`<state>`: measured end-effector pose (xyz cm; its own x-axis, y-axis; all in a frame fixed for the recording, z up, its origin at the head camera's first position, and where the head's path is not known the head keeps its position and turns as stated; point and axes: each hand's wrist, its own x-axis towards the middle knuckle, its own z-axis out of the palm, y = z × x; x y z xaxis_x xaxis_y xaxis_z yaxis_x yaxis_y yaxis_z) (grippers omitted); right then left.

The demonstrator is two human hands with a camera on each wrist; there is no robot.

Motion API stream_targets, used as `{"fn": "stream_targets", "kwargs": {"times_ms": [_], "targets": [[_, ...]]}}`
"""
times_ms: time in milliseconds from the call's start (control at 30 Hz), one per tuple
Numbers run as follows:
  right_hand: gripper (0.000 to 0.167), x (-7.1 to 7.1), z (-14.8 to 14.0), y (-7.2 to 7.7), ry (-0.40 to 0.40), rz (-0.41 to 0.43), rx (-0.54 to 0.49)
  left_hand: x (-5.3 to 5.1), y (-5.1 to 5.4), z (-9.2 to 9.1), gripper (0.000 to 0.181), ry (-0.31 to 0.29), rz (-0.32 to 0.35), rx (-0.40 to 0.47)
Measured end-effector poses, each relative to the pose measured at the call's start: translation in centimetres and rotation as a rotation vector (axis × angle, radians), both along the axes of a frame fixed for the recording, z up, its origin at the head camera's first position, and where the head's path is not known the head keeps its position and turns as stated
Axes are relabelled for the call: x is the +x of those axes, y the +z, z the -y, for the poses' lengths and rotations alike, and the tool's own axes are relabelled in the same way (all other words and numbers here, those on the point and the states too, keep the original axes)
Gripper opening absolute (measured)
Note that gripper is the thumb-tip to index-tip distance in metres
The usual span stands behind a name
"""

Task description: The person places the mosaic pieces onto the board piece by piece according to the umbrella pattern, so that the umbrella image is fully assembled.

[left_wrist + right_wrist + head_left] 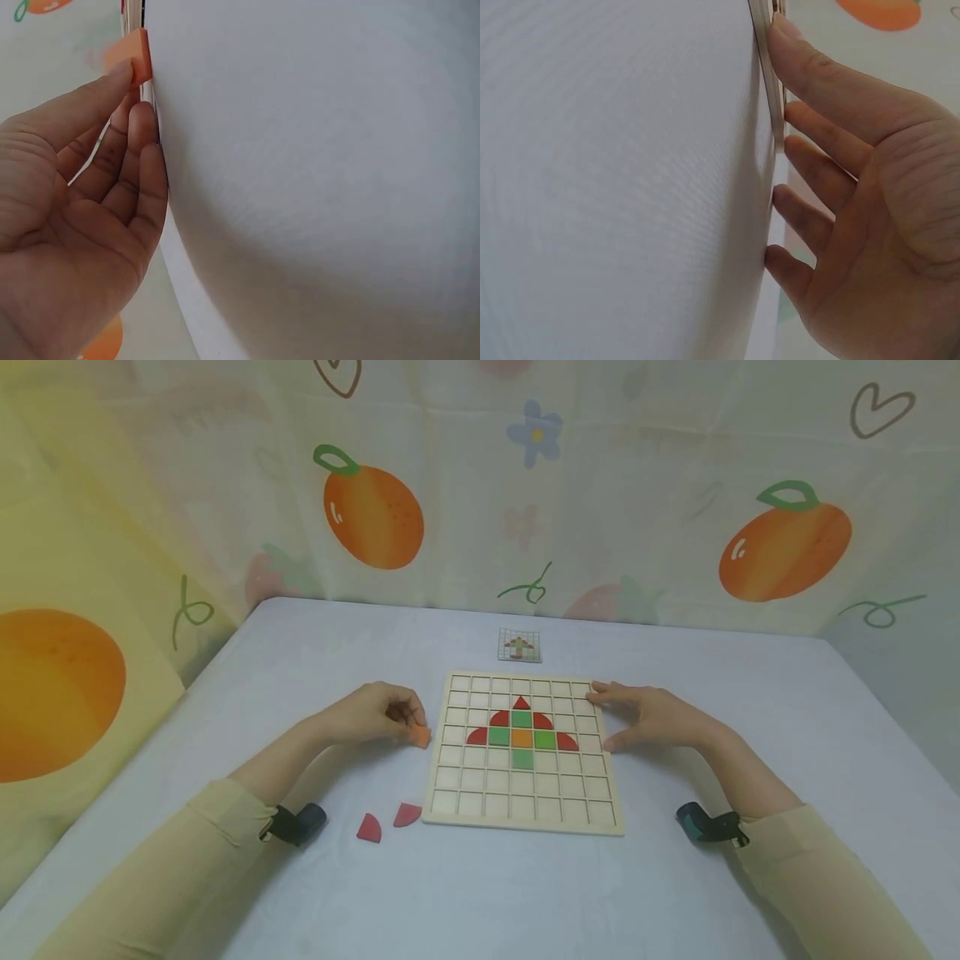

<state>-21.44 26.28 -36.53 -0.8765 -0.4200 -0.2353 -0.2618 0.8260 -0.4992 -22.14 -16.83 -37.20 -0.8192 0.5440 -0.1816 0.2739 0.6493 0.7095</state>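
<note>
My left hand [372,714] pinches an orange square tile [421,736] between thumb and fingers, just left of a wooden grid board [480,806]. In the left wrist view that orange tile [131,58] stands tilted at the thumb tip. My right hand [651,717] touches the board's right edge, its fingers spread and relaxed. On the board lie a red triangle [522,702], red quarter-round tiles [567,742], green squares [522,759] and an orange square [521,738], arranged like an arrow or plane. The right wrist view shows the thumb [802,56] at the board's edge [769,75].
Two red quarter-round tiles, one [370,828] farther left and another [407,814] by the board's near-left corner, lie on the white tabletop [525,902]. Behind the board is a small card [519,645] with a printed pattern. A fruit-print curtain [600,468] hangs beyond the table.
</note>
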Motion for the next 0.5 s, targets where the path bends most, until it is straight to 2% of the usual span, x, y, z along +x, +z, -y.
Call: {"fn": "stream_targets", "kwargs": {"times_ms": [200, 500], "targets": [[0.084, -0.1, 0.0, 0.0, 0.008, -0.015, 0.019, 0.2, 0.6, -0.5, 0.007, 0.003, 0.022, 0.005], [0.084, -0.1, -0.1, 0.0, 0.01, -0.015, 0.019, 0.4, 1.6, -1.5, 0.011, -0.001, -0.007, -0.011]]}}
